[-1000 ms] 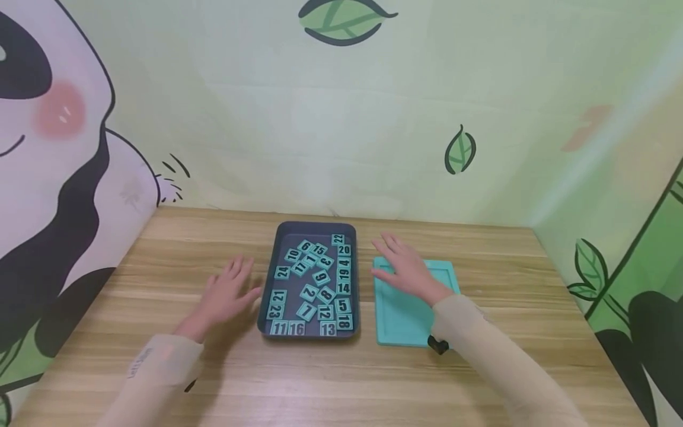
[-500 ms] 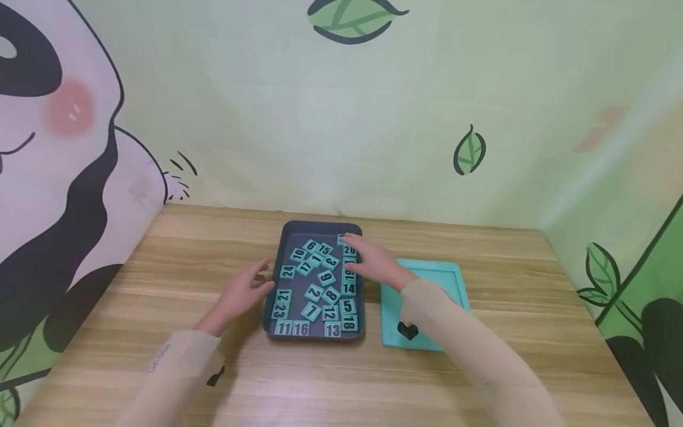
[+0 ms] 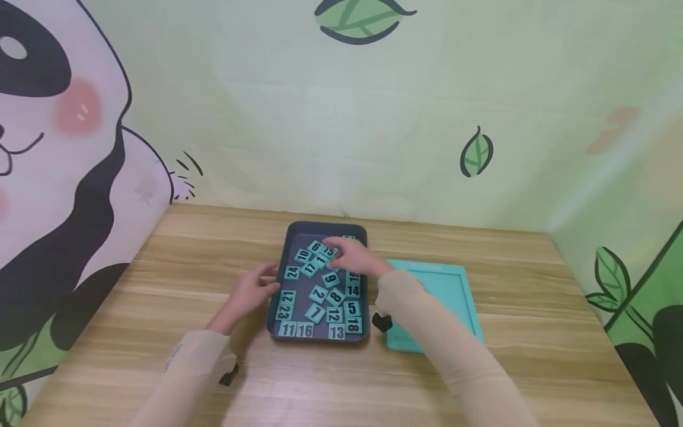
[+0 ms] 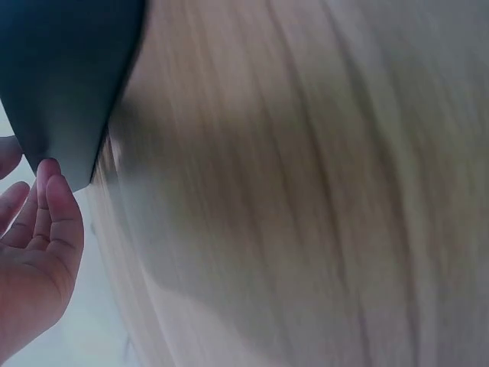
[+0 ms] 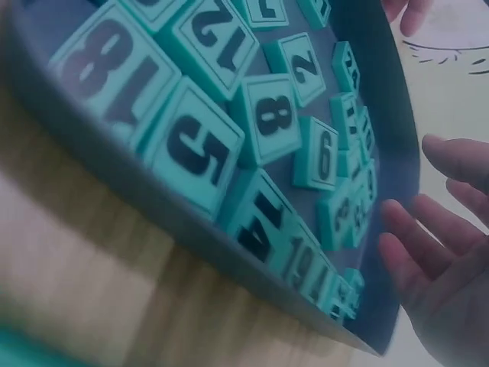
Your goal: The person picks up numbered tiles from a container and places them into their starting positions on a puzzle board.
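Note:
A dark blue tray [image 3: 302,231] on the wooden table holds several turquoise number tiles, loosely scattered, with some lined up along its edges. My right hand [image 3: 354,257] is above the tray's upper right part, over tiles near the 15. In the right wrist view its fingers [image 5: 428,237] are slightly bent and spread apart, with nothing between them. At the tray's left side is my left hand [image 3: 249,293], its fingertips at the outer wall. In the left wrist view the loosely bent fingers [image 4: 57,206] appear to touch that wall.
A turquoise square frame [image 3: 437,308] lies flat right of the tray, partly under the right forearm. Behind the wooden table [image 3: 299,385] rises a light green wall cloth [image 3: 267,118] with panda and leaf drawings.
My right hand has moved left from above the turquoise frame to over the tiles. My left hand has come right to the tray's side. The tray and tiles look unmoved.

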A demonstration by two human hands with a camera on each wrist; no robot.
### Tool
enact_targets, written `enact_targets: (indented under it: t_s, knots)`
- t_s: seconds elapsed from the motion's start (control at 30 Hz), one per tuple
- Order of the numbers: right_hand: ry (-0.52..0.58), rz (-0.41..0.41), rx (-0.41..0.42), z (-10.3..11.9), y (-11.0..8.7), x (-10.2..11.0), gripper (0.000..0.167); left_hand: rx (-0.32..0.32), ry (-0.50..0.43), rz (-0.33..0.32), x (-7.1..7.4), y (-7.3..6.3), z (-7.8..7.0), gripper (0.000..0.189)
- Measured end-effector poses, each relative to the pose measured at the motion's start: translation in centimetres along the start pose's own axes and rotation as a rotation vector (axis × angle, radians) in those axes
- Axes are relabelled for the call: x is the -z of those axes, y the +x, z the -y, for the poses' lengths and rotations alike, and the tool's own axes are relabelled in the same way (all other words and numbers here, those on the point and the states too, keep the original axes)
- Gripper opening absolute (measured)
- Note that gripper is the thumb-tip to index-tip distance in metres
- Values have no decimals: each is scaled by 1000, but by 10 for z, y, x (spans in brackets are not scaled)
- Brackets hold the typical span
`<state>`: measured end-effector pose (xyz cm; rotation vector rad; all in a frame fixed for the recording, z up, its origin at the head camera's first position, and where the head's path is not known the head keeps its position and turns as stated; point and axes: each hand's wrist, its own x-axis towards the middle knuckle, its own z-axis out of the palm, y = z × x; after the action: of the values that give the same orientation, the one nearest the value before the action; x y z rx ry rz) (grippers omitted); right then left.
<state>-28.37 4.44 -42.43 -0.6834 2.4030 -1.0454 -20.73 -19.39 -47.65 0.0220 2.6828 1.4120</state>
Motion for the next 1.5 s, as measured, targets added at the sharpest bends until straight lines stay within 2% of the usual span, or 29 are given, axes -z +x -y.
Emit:
enact_targets:
  t_s: [0.07, 0.3, 0.43, 0.57, 1.03, 1.5]
  knots:
    - [27, 6, -20, -2, 3, -5, 55, 11, -21, -1, 0, 0, -1, 48]
    - [57, 15, -58, -9, 11, -19, 55, -30, -67, -26, -1, -3, -5, 46]
    - [35, 39, -49, -10, 14, -23, 58, 9, -92, -14, -2, -1, -2, 47]
    - [-9, 55, -46, -11, 15, -26, 59, 34, -79, -1, -3, 1, 0, 46]
    - [-16, 44, -44, -14, 18, -26, 55, 76, -53, 12, -4, 0, -6, 45]
    - [-19, 27, -66, -14, 18, -29, 47, 56, -32, 10, -5, 0, -4, 46]
